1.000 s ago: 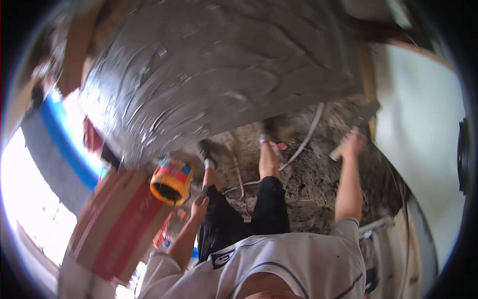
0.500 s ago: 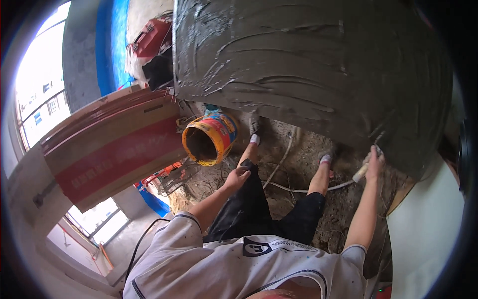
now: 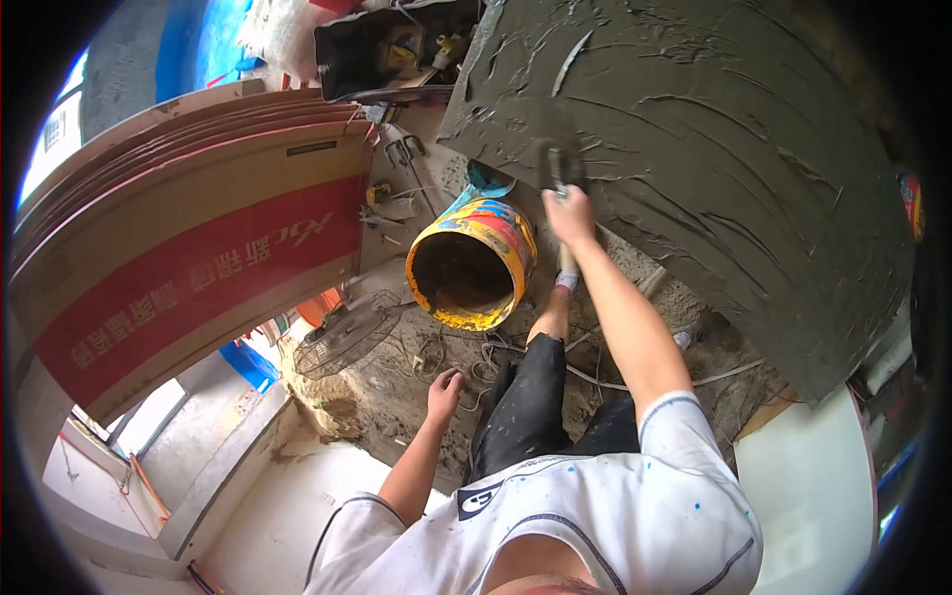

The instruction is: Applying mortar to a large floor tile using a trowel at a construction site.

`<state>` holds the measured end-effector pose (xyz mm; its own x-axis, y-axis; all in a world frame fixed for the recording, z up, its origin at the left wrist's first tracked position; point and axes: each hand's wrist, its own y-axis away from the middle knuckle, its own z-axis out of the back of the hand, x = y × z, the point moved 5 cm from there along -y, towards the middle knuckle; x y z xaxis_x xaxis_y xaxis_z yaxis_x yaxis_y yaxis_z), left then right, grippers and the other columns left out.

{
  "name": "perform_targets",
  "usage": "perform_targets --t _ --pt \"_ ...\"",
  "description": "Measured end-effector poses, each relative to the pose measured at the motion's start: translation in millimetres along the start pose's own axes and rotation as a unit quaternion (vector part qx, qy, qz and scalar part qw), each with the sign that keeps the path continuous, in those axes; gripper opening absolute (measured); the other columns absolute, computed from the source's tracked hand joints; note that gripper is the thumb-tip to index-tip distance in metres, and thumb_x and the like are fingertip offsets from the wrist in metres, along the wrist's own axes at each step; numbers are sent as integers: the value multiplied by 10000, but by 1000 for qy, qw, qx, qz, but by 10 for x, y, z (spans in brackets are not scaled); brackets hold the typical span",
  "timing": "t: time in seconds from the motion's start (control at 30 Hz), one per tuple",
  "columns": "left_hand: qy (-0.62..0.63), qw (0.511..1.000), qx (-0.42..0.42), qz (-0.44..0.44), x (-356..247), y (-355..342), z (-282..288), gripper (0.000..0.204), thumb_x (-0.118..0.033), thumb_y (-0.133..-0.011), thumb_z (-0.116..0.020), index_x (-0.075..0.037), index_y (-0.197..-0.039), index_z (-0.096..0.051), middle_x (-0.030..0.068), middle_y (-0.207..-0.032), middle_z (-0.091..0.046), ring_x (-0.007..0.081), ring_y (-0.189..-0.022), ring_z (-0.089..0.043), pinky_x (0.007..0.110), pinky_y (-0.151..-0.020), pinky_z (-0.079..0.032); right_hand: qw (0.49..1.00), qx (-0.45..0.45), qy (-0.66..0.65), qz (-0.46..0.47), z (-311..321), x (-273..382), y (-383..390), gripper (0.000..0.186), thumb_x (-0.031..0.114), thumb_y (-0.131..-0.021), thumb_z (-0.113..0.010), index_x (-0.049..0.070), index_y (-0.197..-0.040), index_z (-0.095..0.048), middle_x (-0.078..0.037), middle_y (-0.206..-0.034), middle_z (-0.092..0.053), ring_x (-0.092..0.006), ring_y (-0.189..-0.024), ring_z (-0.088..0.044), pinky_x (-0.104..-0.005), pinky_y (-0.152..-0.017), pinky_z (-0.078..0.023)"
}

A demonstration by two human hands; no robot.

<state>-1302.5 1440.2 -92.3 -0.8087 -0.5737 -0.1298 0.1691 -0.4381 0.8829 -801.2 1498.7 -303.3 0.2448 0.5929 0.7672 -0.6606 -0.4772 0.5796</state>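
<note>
My right hand (image 3: 570,215) is closed around the handle of a plastering trowel (image 3: 552,164), whose blade is blurred against the grey slab. Wet mortar (image 3: 694,169) with curved ridges and streaks covers this large slab, and the trowel is at its left part, near the lower edge. Lower down, my left hand (image 3: 443,397) hangs beside my leg with its fingers curled in and nothing visible in them. Between the left hand and the slab is a yellow bucket (image 3: 471,268) with a mortar-smeared rim, its dark mouth facing me.
Long cardboard cartons (image 3: 198,248) with a red band lean at the left. A black tool bag (image 3: 397,50) lies beyond the bucket. A wire fan grille (image 3: 347,337), cables and a pale hose (image 3: 729,375) lie on the rough floor. A white panel (image 3: 808,476) stands at the right.
My right hand has swept the trowel from the slab's lower right to its left part. The left hand has dropped lower. The view has shifted, bringing the bucket and cartons nearer.
</note>
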Motion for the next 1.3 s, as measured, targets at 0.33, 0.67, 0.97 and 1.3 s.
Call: perform_targets --t 0.33,0.67,0.97,1.3 --pt "86 995 47 37 735 -202 0 523 -367 -1116 -695 -59 -1536 -644 65 -1294 -767 194 -1115 -743 363 -895 -601 949 90 299 -45 -229 577 373 511 520 -1098 -592 29 -1226 -653 -310 -1107 -784 -538 -1097 -738 -637 -943 -577" --pt "60 991 116 39 461 -324 -493 527 -349 -1127 -689 -34 -1545 -627 74 -1281 -764 187 -1113 -732 360 -891 -603 950 -199 222 -88 3487 -1886 2145 357 342 -1065 -763 16 -965 -660 -77 -759 -683 -212 -684 -681 -421 -659 -555" --pt "37 995 96 9 642 -323 -507 533 -284 -1113 -699 71 -1505 -630 111 -1304 -768 176 -1149 -709 317 -1006 -556 978 -130 117 -115 2164 -2266 1872 357 366 -1028 -796 34 -940 -695 -82 -772 -717 -212 -706 -666 -425 -689 -537" --pt "91 994 65 -2 832 -418 -329 451 -281 -1116 -700 36 -1435 -680 19 -1005 -730 106 -838 -637 289 -747 -531 961 99 254 -50 254 -585 1517 378 451 -1018 -741 85 -1079 -667 -266 -928 -785 -531 -950 -751 -654 -813 -572"
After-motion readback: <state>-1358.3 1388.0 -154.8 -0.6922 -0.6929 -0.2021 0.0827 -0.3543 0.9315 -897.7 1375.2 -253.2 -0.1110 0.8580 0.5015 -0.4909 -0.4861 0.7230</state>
